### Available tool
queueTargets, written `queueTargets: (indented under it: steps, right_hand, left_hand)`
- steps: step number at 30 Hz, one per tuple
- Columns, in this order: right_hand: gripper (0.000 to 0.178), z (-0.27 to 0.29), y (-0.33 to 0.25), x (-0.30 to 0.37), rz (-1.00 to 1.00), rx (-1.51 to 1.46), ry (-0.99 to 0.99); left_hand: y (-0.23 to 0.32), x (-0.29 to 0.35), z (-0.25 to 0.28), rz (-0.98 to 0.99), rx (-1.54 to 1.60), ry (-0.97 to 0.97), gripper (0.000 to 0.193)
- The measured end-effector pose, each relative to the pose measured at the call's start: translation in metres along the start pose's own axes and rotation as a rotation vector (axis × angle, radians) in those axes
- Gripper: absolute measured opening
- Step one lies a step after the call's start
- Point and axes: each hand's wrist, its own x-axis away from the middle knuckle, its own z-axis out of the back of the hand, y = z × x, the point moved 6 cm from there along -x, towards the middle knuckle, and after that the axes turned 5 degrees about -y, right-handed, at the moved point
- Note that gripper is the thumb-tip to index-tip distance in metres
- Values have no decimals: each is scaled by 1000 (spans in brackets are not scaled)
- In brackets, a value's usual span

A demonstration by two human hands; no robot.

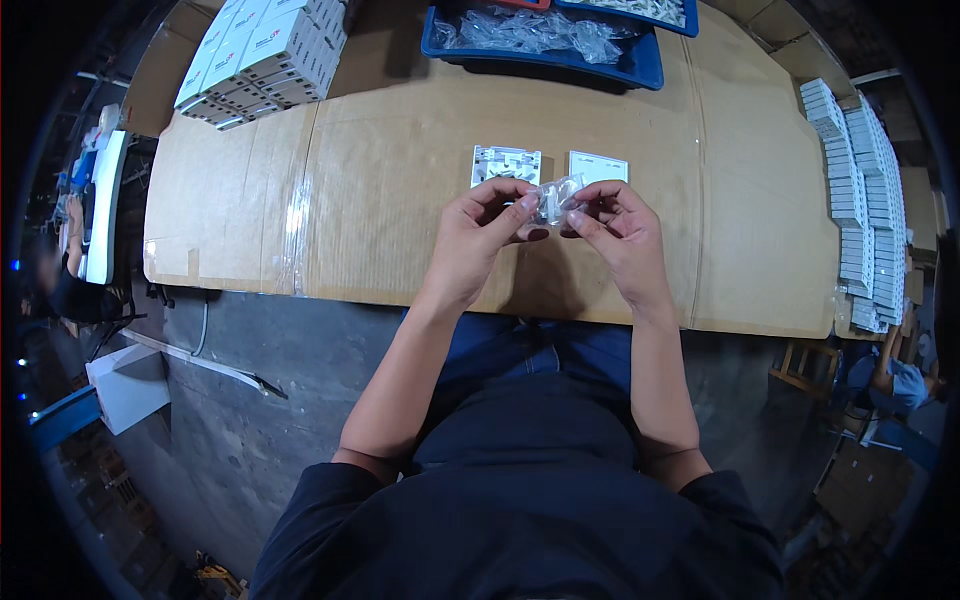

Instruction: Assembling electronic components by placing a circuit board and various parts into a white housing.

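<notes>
Between both hands, above the cardboard-covered table, is a small clear plastic bag [556, 199] with little pale parts inside; their kind is too small to make out. My left hand [487, 225] pinches the bag's left side between thumb and fingers. On the opposite side my right hand [620, 228] grips it the same way. Just beyond the left fingers lies a white plastic housing [507, 160] with moulded inner details, its near part covered by the hand. A flat white plastic cover [599, 166] rests to its right, partly behind the right fingers.
A blue bin [640, 66] full of clear plastic bags stands at the far side, with another blue tray [684, 18] of small parts overlapping it. White boxes [262, 62] are stacked far left. Stacked white pieces [858, 190] line the right edge. People work at both sides.
</notes>
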Motion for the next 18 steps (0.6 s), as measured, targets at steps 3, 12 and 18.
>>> queueTargets:
  steps: [3,12,18]
  right_hand:
    - [21,3,4,1,-14,10,-3]
    - [17,-5,3,0,-3,-33,-1]
    - [13,-6,3,1,24,63,48]
  left_hand:
    - [0,-1,0,12,77,13,16]
    - [7,-2,-3,-77,-103,-9,12]
    - [5,-1,-4,-38,-24,-36,24]
